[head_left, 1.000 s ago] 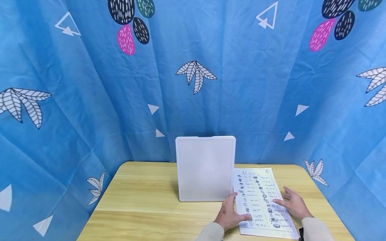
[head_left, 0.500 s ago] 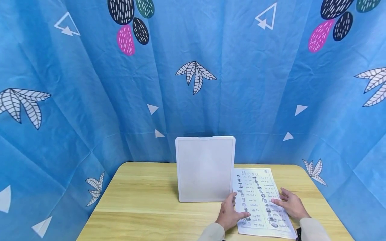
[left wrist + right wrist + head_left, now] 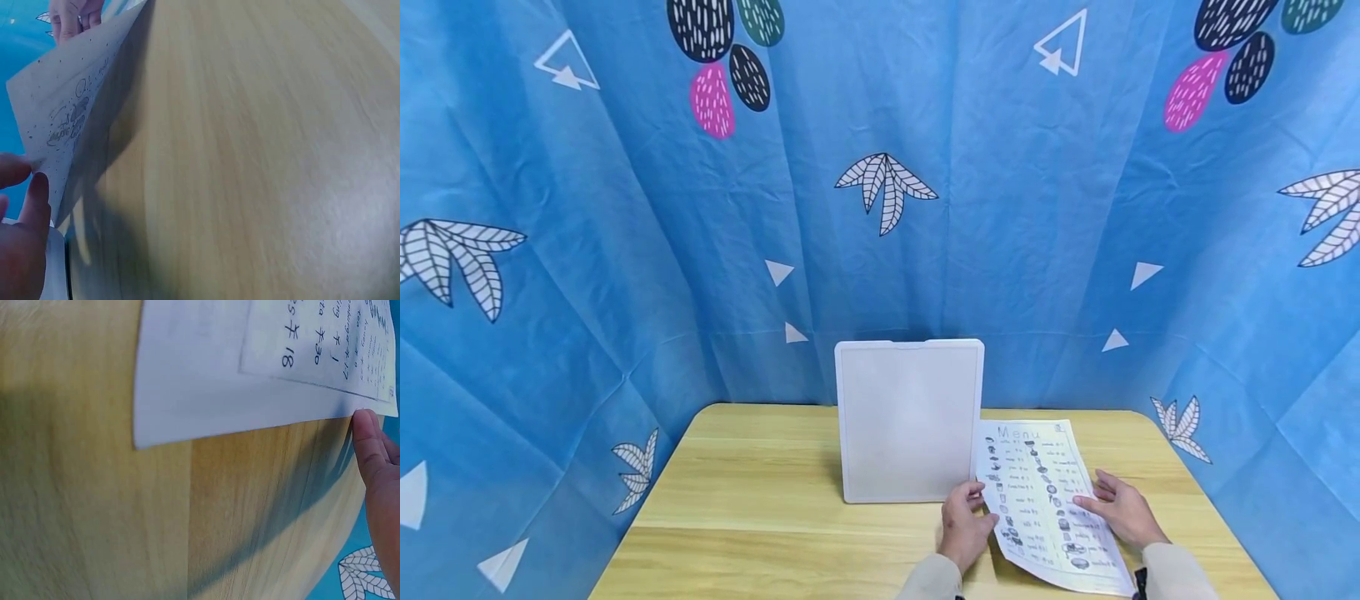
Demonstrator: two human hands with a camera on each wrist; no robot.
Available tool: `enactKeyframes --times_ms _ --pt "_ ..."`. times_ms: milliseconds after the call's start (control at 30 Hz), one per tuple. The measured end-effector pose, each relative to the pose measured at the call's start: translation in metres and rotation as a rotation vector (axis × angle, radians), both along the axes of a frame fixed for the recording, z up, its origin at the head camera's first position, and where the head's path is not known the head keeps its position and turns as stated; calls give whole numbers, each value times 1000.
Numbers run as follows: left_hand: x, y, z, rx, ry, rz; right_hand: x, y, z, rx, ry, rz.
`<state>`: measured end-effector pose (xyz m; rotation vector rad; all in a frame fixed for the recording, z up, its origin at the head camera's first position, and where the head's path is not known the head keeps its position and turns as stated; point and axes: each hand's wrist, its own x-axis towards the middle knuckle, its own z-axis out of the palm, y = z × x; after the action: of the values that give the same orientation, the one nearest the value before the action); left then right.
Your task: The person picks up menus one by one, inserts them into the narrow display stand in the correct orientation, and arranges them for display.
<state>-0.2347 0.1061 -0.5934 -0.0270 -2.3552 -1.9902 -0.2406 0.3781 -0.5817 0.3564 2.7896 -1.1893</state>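
A white paper menu [image 3: 1037, 500], headed "Menu" with small drawings and prices, lies at the right of the table. My left hand [image 3: 962, 527] pinches its left edge between thumb and fingers. The near-left part of the sheet bows up off the wood, and its underside [image 3: 62, 106] faces the left wrist view. My right hand [image 3: 1126, 510] holds the opposite edge, thumb on top; the right wrist view has that thumb [image 3: 367, 437] right at the paper's border. Just left of the menu stands a white rectangular board [image 3: 910, 421], upright and close to my left fingertips.
The wooden table [image 3: 745, 500] has rounded far corners and extends left of the board. A blue patterned curtain [image 3: 880, 283] hangs behind it and along both sides.
My left hand has drawn its thumb in from over the menu to the left edge, pinched it, and lifted the near-left part into a curve. The right hand has barely moved.
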Motion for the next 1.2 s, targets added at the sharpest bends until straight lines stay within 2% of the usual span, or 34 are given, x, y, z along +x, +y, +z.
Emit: enactKeyframes --times_ms 133,267,333,533,700,833,967,1067,1200 --pt "-1 1 3 86 -94 29 -1 0 0 -7 -3 0" --pt "1 1 7 151 -220 -11 -1 1 -2 -15 1 5" --pt "2 0 9 170 -262 -30 -1 0 -3 -14 9 9" --pt "-1 0 9 298 -283 -54 3 0 -1 -19 17 18" --pt "-4 1 12 375 -314 -54 6 5 2 -84 -2 13" --pt "-5 1 14 402 -336 -41 6 10 3 -124 -16 3" --pt "-6 0 17 442 -342 -38 8 15 4 -100 -22 -12" --pt "-5 -1 19 467 -337 -44 9 17 6 -139 -41 -30" --pt "-3 -2 22 443 -325 -54 12 18 7 -215 -51 -88"
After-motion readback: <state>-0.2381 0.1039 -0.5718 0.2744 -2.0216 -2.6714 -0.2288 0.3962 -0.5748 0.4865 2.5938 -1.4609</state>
